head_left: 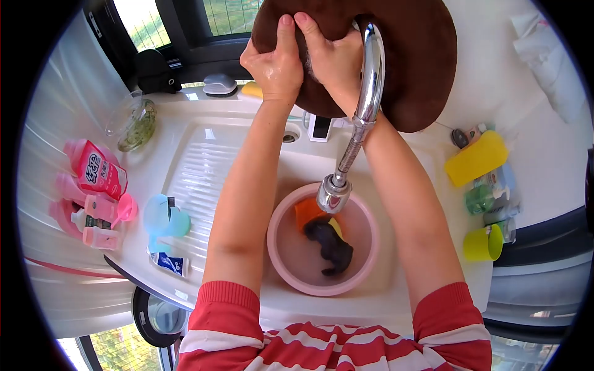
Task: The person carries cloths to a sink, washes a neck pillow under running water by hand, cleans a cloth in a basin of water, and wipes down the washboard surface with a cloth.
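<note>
Both hands are raised at the top centre, behind the curved chrome faucet (371, 68). My left hand (275, 69) is closed on a large dark brown item (414, 62), thumb pointing up, with wet suds on the skin. Close beside it, my right hand (334, 62) grips the same brown item, its thumb near the left one. The item spreads out to the right behind the faucet. Below the faucet's nozzle, a pink basin (276, 260) stands in the sink, holding water, a dark wet cloth (331, 247) and an orange piece (306, 211).
Pink detergent bags (99, 170), a light blue cup (158, 213) and a toothpaste tube (168, 264) lie left. A brush (220, 85) sits on the back ledge. A yellow container (476, 159), bottles and a green cup (482, 243) stand right.
</note>
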`<state>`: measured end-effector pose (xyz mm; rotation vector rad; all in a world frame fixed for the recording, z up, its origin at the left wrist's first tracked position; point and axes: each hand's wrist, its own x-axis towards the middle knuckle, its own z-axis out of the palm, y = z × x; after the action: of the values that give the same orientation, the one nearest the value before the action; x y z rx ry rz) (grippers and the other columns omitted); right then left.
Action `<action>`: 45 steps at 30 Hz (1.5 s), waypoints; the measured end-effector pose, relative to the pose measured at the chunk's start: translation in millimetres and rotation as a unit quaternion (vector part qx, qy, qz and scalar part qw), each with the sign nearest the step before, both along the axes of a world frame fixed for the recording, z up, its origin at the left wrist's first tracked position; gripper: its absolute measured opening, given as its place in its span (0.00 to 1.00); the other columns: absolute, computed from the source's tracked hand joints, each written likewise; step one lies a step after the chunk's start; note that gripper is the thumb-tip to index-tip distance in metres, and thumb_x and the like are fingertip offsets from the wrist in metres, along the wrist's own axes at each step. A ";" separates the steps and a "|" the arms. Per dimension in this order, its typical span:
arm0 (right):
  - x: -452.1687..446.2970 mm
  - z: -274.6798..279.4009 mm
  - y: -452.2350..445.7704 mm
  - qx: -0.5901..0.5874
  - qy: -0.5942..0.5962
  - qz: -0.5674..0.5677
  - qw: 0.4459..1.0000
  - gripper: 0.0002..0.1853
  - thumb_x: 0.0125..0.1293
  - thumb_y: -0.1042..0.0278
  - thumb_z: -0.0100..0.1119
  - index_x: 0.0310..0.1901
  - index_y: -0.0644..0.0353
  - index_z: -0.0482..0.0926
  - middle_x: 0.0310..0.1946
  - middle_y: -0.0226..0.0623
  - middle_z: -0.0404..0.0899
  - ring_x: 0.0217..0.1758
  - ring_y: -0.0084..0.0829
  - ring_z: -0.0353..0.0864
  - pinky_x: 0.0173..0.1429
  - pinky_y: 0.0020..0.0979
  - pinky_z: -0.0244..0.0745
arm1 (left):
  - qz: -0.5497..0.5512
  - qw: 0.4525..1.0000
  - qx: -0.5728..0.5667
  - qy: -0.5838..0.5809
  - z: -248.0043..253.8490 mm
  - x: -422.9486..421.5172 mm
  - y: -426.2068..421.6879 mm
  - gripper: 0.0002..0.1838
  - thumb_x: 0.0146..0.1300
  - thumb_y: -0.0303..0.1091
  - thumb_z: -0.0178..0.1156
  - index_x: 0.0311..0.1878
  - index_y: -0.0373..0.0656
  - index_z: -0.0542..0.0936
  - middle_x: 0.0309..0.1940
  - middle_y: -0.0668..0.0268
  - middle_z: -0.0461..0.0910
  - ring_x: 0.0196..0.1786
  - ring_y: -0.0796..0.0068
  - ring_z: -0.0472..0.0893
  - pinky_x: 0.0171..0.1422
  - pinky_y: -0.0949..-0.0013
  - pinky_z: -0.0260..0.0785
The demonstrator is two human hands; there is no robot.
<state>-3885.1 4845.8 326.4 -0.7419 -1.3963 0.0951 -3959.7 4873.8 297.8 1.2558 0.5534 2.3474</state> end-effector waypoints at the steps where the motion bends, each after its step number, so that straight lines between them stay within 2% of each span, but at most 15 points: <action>1: -2.9 -0.1 1.1 -0.002 0.041 0.034 0.999 0.19 0.57 0.56 0.62 0.39 0.68 0.79 0.37 0.50 0.81 0.37 0.44 0.81 0.44 0.38 0.75 | -0.003 1.000 -0.002 0.003 0.2 -0.4 0.0 0.18 0.58 0.37 0.64 0.41 0.29 0.79 0.38 0.63 0.81 0.40 0.78 0.77 0.47 0.74 0.69; 2: -4.5 0.5 2.2 -0.003 0.082 0.066 0.994 0.20 0.57 0.55 0.62 0.38 0.68 0.79 0.37 0.50 0.81 0.37 0.45 0.81 0.44 0.38 0.74 | -0.007 1.000 -0.004 0.006 0.5 -0.1 -0.5 0.17 0.58 0.37 0.64 0.42 0.29 0.79 0.38 0.63 0.81 0.40 0.78 0.77 0.47 0.74 0.69; 5: -3.0 -5.6 13.2 0.063 0.039 -0.049 0.996 0.20 0.55 0.54 0.64 0.35 0.68 0.80 0.31 0.51 0.81 0.33 0.45 0.81 0.39 0.36 0.75 | 0.002 1.000 -0.015 0.014 2.4 0.9 -2.8 0.17 0.58 0.37 0.63 0.40 0.29 0.79 0.37 0.64 0.81 0.39 0.77 0.77 0.47 0.75 0.69; 8: -2.3 -12.5 16.7 0.048 0.052 0.022 0.997 0.17 0.56 0.58 0.66 0.36 0.65 0.80 0.29 0.35 0.83 0.31 0.29 0.81 0.37 0.27 0.73 | -0.048 0.998 -0.031 0.021 3.7 -3.9 -4.4 0.19 0.58 0.39 0.63 0.43 0.30 0.78 0.39 0.63 0.81 0.41 0.77 0.77 0.47 0.75 0.69; 12: 2.1 -0.6 3.1 0.057 -0.014 0.040 0.997 0.17 0.58 0.56 0.64 0.37 0.64 0.80 0.29 0.34 0.82 0.31 0.25 0.79 0.38 0.26 0.72 | -0.147 0.982 -0.114 0.041 4.5 -20.1 -20.9 0.26 0.59 0.43 0.62 0.53 0.32 0.72 0.47 0.60 0.76 0.49 0.74 0.74 0.55 0.73 0.65; 15: 16.9 2.8 -14.5 -0.160 -0.050 0.093 0.981 0.21 0.58 0.54 0.63 0.40 0.68 0.79 0.33 0.35 0.81 0.36 0.27 0.79 0.44 0.27 0.72 | -0.171 0.973 -0.150 0.048 -16.7 -22.9 -35.4 0.32 0.60 0.46 0.60 0.59 0.34 0.63 0.56 0.59 0.69 0.58 0.72 0.68 0.62 0.69 0.59; 16: 20.0 2.4 -15.3 -0.217 -0.065 0.104 0.968 0.22 0.58 0.53 0.63 0.41 0.68 0.78 0.35 0.36 0.81 0.38 0.28 0.78 0.46 0.28 0.72 | -0.195 0.971 -0.135 -0.014 -26.4 -16.3 -38.0 0.29 0.58 0.45 0.63 0.53 0.34 0.66 0.50 0.59 0.71 0.53 0.74 0.70 0.59 0.71 0.60; 17: 24.3 -12.5 3.9 -0.042 -0.121 0.085 0.988 0.28 0.56 0.51 0.65 0.46 0.70 0.74 0.40 0.41 0.78 0.46 0.32 0.76 0.54 0.32 0.69 | -0.216 0.964 -0.149 -0.039 -37.4 -10.5 -36.0 0.30 0.58 0.45 0.63 0.55 0.34 0.65 0.52 0.59 0.71 0.54 0.74 0.69 0.60 0.70 0.60; 18: 26.6 -18.4 -3.5 0.006 -0.157 0.044 0.987 0.32 0.53 0.51 0.67 0.50 0.70 0.71 0.44 0.44 0.76 0.51 0.34 0.74 0.60 0.34 0.64 | -0.238 0.955 -0.165 -0.065 -42.4 -6.1 -36.2 0.32 0.58 0.45 0.64 0.57 0.34 0.65 0.54 0.59 0.70 0.55 0.75 0.68 0.60 0.70 0.60; 22: 34.5 -36.1 5.3 -0.028 -0.170 -0.035 0.984 0.39 0.47 0.36 0.65 0.38 0.74 0.74 0.23 0.51 0.77 0.30 0.46 0.79 0.36 0.39 0.75 | -0.209 0.958 -0.158 -0.113 -42.5 11.8 -30.9 0.25 0.60 0.43 0.62 0.53 0.33 0.72 0.49 0.62 0.75 0.50 0.75 0.73 0.56 0.72 0.64; 27: 24.6 -33.8 -3.8 -0.007 -0.172 -0.151 0.973 0.21 0.53 0.57 0.67 0.36 0.71 0.77 0.27 0.45 0.80 0.28 0.38 0.79 0.35 0.32 0.75 | -0.051 0.993 -0.082 -0.074 -39.2 14.7 -15.8 0.20 0.61 0.42 0.62 0.40 0.28 0.78 0.35 0.63 0.81 0.38 0.79 0.76 0.44 0.74 0.68; 30: 12.0 -29.9 -1.4 0.031 -0.075 -0.002 0.997 0.20 0.55 0.57 0.66 0.36 0.70 0.78 0.26 0.45 0.81 0.27 0.36 0.80 0.33 0.30 0.75 | -0.012 0.997 -0.051 -0.050 -33.4 10.3 -12.3 0.18 0.60 0.40 0.62 0.39 0.30 0.79 0.35 0.64 0.81 0.38 0.79 0.76 0.44 0.74 0.68; 38: 7.0 -34.0 12.6 0.075 -0.029 0.007 0.997 0.19 0.55 0.56 0.66 0.34 0.68 0.79 0.23 0.42 0.81 0.25 0.32 0.81 0.31 0.28 0.75 | -0.019 0.997 -0.036 -0.060 -27.7 11.3 -8.1 0.16 0.61 0.37 0.61 0.40 0.30 0.80 0.35 0.65 0.82 0.38 0.78 0.77 0.45 0.74 0.68; 44: 19.8 -38.9 1.1 -0.007 -0.128 -0.056 0.990 0.25 0.52 0.54 0.68 0.40 0.72 0.76 0.32 0.46 0.80 0.34 0.37 0.80 0.41 0.32 0.74 | -0.136 0.976 -0.157 -0.062 -31.2 2.1 -23.7 0.21 0.63 0.41 0.58 0.47 0.30 0.76 0.43 0.61 0.79 0.46 0.76 0.75 0.51 0.73 0.66; 45: 21.5 -36.9 -5.8 -0.037 -0.131 -0.060 0.989 0.28 0.51 0.53 0.69 0.43 0.72 0.75 0.36 0.47 0.80 0.38 0.38 0.79 0.45 0.34 0.73 | -0.155 0.973 -0.168 -0.026 -36.8 -2.1 -27.0 0.26 0.64 0.45 0.55 0.55 0.31 0.71 0.50 0.59 0.75 0.51 0.76 0.72 0.55 0.72 0.63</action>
<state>-3863.6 4840.0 289.5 -0.9240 -1.6003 -0.0485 -3961.8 4846.8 261.0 1.0378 0.6529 1.9274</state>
